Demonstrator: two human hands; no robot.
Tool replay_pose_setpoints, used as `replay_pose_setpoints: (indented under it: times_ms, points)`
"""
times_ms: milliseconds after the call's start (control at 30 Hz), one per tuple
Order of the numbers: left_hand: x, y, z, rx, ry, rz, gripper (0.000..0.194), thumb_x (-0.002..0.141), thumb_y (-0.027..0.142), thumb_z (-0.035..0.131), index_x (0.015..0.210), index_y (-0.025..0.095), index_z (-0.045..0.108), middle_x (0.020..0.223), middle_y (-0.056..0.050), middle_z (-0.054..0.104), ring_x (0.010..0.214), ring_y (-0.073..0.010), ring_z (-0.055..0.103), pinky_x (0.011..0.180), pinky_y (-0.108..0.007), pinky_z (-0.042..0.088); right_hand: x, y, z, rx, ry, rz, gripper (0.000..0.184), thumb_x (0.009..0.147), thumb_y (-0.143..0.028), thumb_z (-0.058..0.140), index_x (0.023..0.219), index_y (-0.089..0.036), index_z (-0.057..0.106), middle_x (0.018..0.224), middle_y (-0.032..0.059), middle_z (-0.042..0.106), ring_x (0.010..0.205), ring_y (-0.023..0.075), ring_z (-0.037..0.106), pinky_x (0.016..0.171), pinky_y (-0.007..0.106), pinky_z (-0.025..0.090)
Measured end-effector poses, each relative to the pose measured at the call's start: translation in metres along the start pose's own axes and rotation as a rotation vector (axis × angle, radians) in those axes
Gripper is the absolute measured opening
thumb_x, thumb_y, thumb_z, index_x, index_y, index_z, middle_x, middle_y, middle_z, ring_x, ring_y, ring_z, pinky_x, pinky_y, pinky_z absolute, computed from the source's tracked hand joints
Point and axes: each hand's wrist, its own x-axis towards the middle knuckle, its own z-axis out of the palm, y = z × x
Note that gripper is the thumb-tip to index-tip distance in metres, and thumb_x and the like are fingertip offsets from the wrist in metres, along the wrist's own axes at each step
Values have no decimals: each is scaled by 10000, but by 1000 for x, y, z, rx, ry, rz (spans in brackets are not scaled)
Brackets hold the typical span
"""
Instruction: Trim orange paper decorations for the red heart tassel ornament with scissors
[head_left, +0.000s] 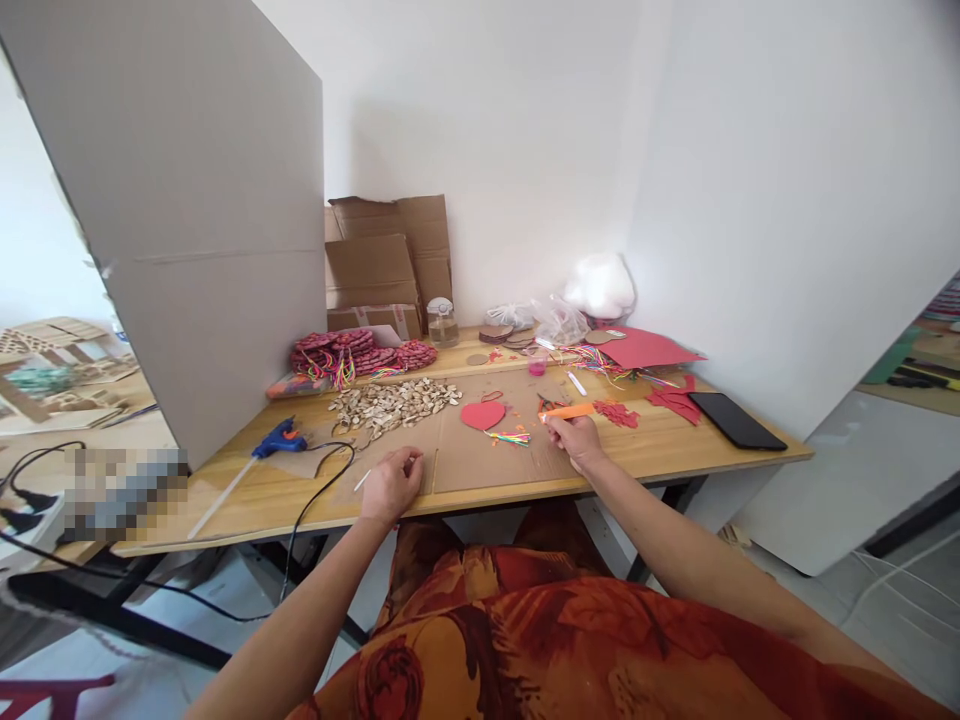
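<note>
My right hand is pinched on a flat orange strip that points to the right above the cardboard mat. My left hand rests at the mat's front left with its fingers curled; whatever they may hold is hidden. Beside its wrist side a thin white stick shows, and I cannot tell whether the hand touches it. Between the hands lies a red rounded paper shape with a multicoloured thread tassel. Just beyond my right hand is a small orange-and-black tool, partly covered.
Wood slices are heaped at left, near a blue glue gun with a trailing cord. Pink-red tasselled pieces are stacked behind. Red scraps, red sheets, a white marker and a black tablet occupy the right.
</note>
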Motion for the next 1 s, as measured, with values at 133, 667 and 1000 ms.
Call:
replay_pose_setpoints:
  times_ms: [133, 667, 1000]
  points:
    - [0, 3, -2, 19, -15, -23, 262, 863, 358, 472, 943, 210, 672, 747, -48, 675, 747, -201, 640, 686, -279, 443, 0, 0, -1, 5, 10, -6, 249, 913, -309, 570, 1088, -134, 596, 1021, 61, 631, 824, 155, 629, 699, 322, 549]
    - [1, 9, -9, 0, -52, -109, 246, 860, 342, 493, 923, 202, 686, 742, -39, 694, 734, -184, 641, 666, -261, 425, 3, 2, -2, 3, 17, -63, 192, 915, -291, 571, 993, -119, 602, 859, 18, 620, 650, 97, 588, 556, 232, 512]
    - [1, 8, -10, -46, -65, -146, 269, 849, 385, 489, 912, 216, 688, 692, -21, 683, 660, -172, 626, 605, -253, 396, 0, -1, -2, 20, 15, -50, 197, 915, -292, 570, 1004, -119, 603, 878, 24, 624, 672, 104, 597, 576, 243, 521]
